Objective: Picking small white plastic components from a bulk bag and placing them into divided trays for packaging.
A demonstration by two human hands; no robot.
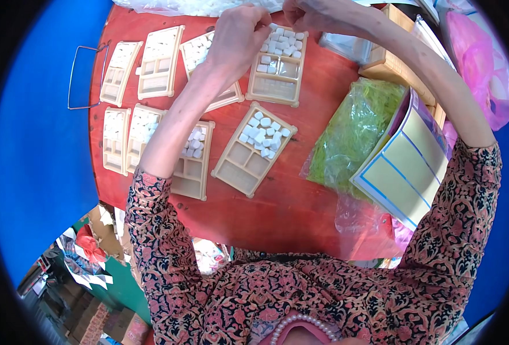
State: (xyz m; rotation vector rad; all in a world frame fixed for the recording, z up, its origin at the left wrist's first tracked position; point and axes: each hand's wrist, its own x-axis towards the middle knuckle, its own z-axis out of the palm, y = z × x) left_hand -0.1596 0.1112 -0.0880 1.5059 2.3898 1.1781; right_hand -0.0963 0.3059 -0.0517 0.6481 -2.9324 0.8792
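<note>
Both arms reach to the far side of the red table. My left hand (pixel 242 33) is closed, its curled fingertips at the far left corner of a cream compartment tray (pixel 273 92) with white cube-like pieces (pixel 283 41) in it. My right hand (pixel 315 14) is closed too, just beyond the same tray's far right corner and partly cut off by the upper edge. What either hand pinches, if anything, is hidden. A tilted tray (pixel 245 176) stands nearer me, white pieces (pixel 266 135) in its far compartment. My left forearm covers parts of other trays.
Several similar trays (pixel 156 88) stand at left. A clear bag of white pieces (pixel 194 6) lies along the far edge. To the right are a bag of green strands (pixel 355 126), a printed booklet (pixel 407 167), a wooden box (pixel 389 60) and a pink plastic bag (pixel 476 63).
</note>
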